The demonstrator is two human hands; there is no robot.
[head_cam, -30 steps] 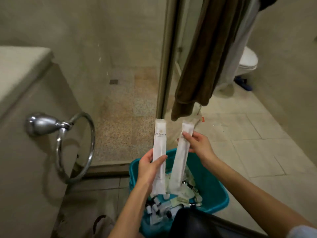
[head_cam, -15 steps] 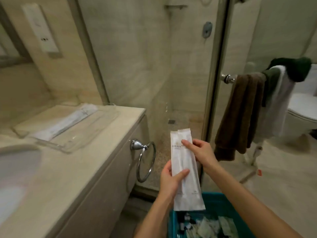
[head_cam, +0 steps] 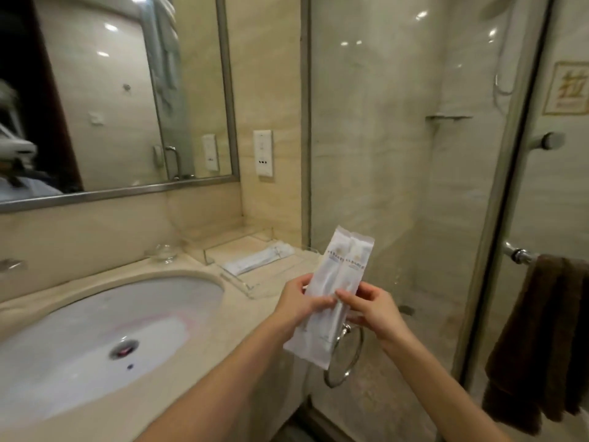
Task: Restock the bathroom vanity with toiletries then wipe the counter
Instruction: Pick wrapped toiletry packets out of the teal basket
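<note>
Two long white toiletry packets are held side by side, upright and slightly tilted, above the right end of the beige counter. My left hand grips their left edge, thumb across the front. My right hand pinches them from the right at mid-height. A clear acrylic tray sits at the counter's back right corner, just beyond the packets, with one white packet lying in it.
A white oval sink fills the counter's left. A small glass dish stands behind it. A chrome towel ring hangs on the vanity's side. Glass shower wall at right; brown towel on its bar.
The view swung up from the teal basket on the floor to the vanity. Both packets were brought together and raised over the counter's right end; my right hand slid down to their middle.
</note>
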